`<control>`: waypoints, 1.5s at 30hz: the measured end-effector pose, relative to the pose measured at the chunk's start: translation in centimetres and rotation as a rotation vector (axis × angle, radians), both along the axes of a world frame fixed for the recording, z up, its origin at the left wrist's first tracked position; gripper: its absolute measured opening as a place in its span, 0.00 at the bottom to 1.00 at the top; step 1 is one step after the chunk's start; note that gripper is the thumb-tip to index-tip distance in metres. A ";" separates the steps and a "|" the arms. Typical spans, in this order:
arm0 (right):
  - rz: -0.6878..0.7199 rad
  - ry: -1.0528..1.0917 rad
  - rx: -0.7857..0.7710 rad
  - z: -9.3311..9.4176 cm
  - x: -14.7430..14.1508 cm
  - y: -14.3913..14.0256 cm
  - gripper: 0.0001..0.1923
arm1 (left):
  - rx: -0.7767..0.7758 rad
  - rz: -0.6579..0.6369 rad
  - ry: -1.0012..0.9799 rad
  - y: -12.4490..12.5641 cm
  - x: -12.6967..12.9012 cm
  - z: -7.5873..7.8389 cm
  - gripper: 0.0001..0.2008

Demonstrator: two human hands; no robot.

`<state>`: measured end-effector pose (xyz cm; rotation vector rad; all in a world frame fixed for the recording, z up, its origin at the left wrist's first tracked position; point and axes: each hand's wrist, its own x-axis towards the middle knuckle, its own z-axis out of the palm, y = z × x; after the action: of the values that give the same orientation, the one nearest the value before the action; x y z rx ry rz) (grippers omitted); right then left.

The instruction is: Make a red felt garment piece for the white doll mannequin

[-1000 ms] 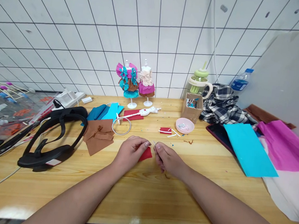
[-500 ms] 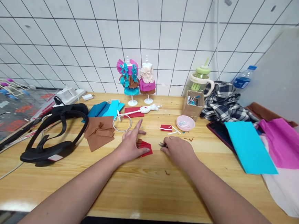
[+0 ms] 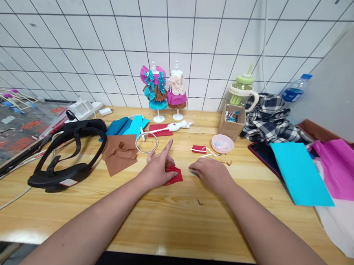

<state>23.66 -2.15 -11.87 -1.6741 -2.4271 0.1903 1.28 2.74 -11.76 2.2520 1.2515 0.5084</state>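
Note:
My left hand (image 3: 157,168) rests at the middle of the table. Its thumb lies on a small folded piece of red crepe paper (image 3: 177,176) with some brown at its side, and the index finger points up and away. Other fingers of that hand are partly hidden behind the paper. To the right, apart from the paper, my right hand (image 3: 212,173) is closed around a small grey metal tool (image 3: 195,174), mostly covered by the fingers. Beyond it lie a red paper piece (image 3: 199,149) and several white strips (image 3: 209,153).
A pink bowl (image 3: 222,144) and a cardboard box (image 3: 232,124) stand behind my right hand. Two dressed mini mannequins (image 3: 158,90) stand by the wall. Brown paper (image 3: 120,156), a white ring (image 3: 145,151) and a black headset (image 3: 69,177) lie left; blue paper (image 3: 302,173) lies right.
The view has shifted slightly. My right hand has turned, so its fingers now cover more of the metal tool, whose tips showed before. My left hand keeps its place on the red paper.

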 end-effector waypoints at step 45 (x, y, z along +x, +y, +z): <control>-0.092 0.057 0.278 -0.9 -1.9 -0.4 0.09 | -0.267 0.036 -0.338 -1.0 0.7 0.6 0.40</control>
<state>21.80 -2.57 -12.73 -1.6259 -2.2097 -0.1064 1.97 1.73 -11.19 1.8349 1.1142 0.6612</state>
